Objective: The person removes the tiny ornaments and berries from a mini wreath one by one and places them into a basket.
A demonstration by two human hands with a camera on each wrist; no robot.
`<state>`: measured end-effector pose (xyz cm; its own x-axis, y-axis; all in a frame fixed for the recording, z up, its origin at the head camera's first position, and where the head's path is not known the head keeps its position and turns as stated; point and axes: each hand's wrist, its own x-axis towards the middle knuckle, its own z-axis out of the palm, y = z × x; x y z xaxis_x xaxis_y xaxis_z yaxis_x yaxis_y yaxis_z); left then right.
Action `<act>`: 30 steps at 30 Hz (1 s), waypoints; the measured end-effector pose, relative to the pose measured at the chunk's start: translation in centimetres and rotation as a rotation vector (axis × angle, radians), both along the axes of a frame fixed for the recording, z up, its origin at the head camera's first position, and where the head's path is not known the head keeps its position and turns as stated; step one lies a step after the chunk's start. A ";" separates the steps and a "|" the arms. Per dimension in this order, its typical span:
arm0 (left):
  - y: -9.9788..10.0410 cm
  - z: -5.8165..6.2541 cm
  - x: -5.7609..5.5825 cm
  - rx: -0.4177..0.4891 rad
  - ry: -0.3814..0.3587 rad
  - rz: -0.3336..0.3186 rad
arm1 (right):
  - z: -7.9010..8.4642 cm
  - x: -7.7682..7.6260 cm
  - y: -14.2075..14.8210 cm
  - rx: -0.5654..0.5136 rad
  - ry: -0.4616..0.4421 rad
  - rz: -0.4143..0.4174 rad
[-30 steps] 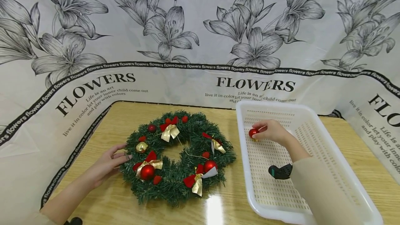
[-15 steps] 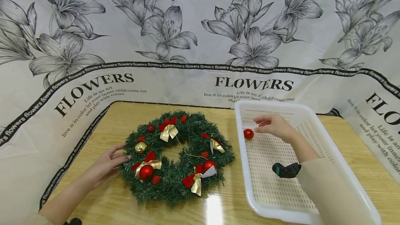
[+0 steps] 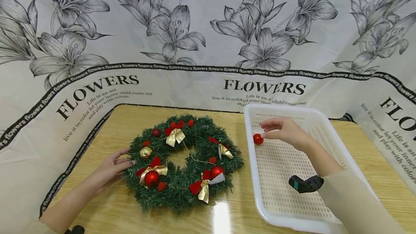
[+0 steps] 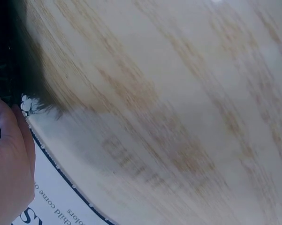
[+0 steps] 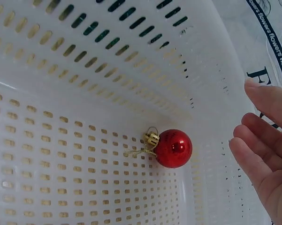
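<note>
A red Christmas ball [image 3: 258, 139] with a gold cap and loop lies in the far left corner of the white plastic basket [image 5: 19, 82]. Just beside the ball, my right hand [image 3: 286, 133] hovers inside the basket, holding nothing. Its fingers look loosely spread in the right wrist view, apart from the ball [image 5: 174, 148]. On the table lies a green wreath [image 3: 208, 129] decorated with bows, red balls, a gold ball [image 3: 146, 152] and a bead string. My left hand [image 3: 108, 170] rests its fingers against the wreath's left edge.
A wooden tabletop [image 3: 104, 133] lies under everything, with a flower-printed cloth [image 3: 182, 82] rising behind and at both sides. The basket's raised rim [image 3: 255, 176] stands to the right of the wreath. A black device [image 3: 305, 183] sits at my right wrist.
My right hand has let go of the red Christmas ball, which dropped and came to rest by the basket's left wall. The hand's fingers have spread. The left hand and wreath stay put.
</note>
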<state>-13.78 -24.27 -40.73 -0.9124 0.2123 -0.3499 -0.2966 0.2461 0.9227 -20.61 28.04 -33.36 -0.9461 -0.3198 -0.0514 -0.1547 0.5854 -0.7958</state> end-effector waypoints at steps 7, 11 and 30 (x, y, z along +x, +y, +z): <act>0.0 -0.2 -0.2 -0.008 -0.006 -0.022 | 0.4 1.0 -1.8 -0.140 -0.045 0.082; 0.0 -0.4 -0.3 -0.009 -0.010 -0.018 | 0.6 1.4 -2.8 -0.167 -0.058 0.100; 0.1 -0.3 -0.3 -0.009 -0.023 -0.018 | 1.5 3.9 -6.7 -0.200 -0.094 0.203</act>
